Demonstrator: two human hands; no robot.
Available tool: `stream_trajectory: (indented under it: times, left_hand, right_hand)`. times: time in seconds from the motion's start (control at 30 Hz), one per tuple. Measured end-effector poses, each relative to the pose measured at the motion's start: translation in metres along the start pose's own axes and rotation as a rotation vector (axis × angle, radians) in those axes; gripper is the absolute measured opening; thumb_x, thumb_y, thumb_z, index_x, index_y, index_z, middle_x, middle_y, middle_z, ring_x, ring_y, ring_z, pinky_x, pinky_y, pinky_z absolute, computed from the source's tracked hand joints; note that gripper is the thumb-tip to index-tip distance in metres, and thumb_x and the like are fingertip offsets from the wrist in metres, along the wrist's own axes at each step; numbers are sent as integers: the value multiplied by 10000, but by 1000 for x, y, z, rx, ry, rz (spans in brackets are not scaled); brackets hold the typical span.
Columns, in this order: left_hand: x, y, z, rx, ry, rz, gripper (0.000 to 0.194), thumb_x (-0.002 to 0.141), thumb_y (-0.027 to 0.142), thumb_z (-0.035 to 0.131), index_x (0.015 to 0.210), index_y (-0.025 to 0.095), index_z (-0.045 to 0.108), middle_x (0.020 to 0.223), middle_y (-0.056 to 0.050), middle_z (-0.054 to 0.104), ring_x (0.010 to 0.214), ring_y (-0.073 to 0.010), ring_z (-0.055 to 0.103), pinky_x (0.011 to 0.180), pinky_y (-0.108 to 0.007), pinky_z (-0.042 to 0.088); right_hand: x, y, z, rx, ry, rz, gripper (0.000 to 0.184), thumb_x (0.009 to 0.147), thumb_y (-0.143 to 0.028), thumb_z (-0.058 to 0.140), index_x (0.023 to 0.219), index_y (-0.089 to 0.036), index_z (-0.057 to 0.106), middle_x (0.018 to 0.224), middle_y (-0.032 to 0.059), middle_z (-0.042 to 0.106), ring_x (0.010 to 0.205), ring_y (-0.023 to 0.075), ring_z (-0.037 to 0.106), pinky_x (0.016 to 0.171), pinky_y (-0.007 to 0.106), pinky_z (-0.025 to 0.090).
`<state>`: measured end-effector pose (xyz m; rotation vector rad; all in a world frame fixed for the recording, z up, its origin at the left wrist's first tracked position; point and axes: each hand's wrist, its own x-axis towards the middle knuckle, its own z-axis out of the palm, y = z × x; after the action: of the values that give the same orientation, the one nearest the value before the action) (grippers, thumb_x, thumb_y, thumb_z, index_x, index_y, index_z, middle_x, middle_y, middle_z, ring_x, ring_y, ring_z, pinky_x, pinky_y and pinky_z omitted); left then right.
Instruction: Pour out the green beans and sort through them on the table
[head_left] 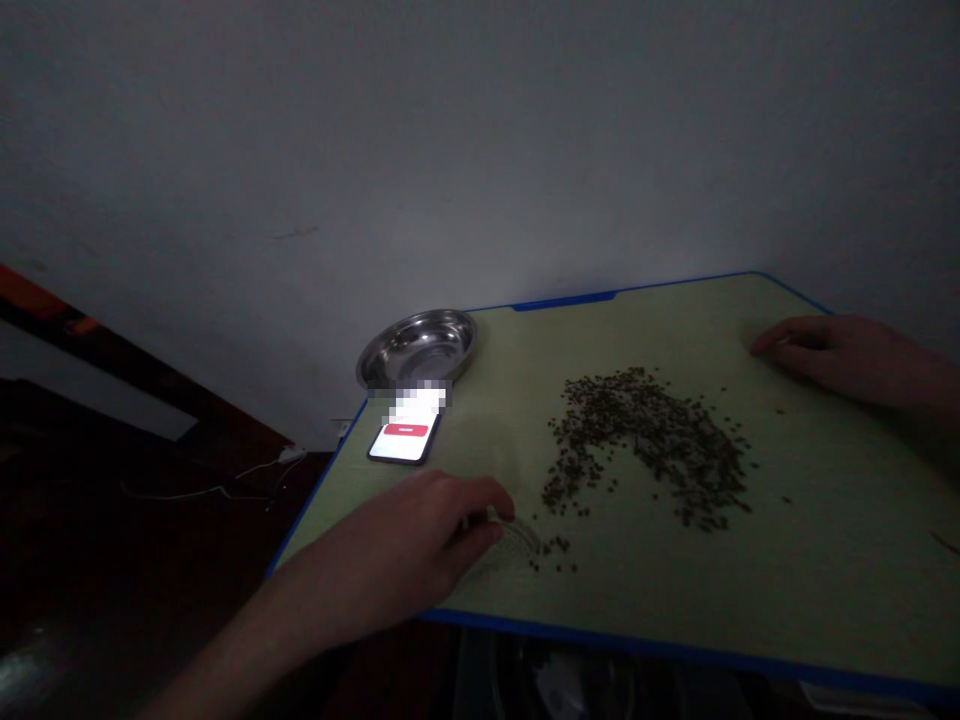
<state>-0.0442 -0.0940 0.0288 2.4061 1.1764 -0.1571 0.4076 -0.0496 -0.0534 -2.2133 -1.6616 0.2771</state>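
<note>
Many small dark brown, seed-like pieces (694, 450) lie in a loose arch-shaped pile on the pale green tabletop (637, 600). A few strays (555, 550) sit apart at its lower left. Close to those strays, my left hand (435, 530) is low over the table, its thumb and index finger bent with a gap between them. I see nothing held there; the other fingers are hidden. My right hand (832, 355) rests on the right side of the table, fingers loosely extended and apart from the pile, with no object visible in it.
A shiny metal bowl (420, 350) stands at the table's back left corner. In front of it lies a phone (405, 440) with a lit screen. The table has a blue edge (570, 632) and meets a grey wall (480, 150). A white cable (225, 490) trails at the left.
</note>
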Motion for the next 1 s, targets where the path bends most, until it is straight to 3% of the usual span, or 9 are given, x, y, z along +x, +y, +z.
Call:
stream_trajectory:
  times: [0.43,1.0]
  left_hand:
    - [6,2,-2,56,20,43,266,915,338,434,1053,282,655,966,-12,688,871,-184,618,748,-302,419]
    - [10,4,3,54,-28,98,253,923,282,419,1000,271,659,897,-7,688,818,-169,616,685,-278,390]
  right_hand:
    - [5,12,4,12,16,-30,375,677,-471,476,880,-234,684,889,68,716,835,296,646,726,420,500]
    - [-2,-2,-1,8,6,0,366,669,-447,460,862,-226,679,856,80,713,813,296,646,730,428,504]
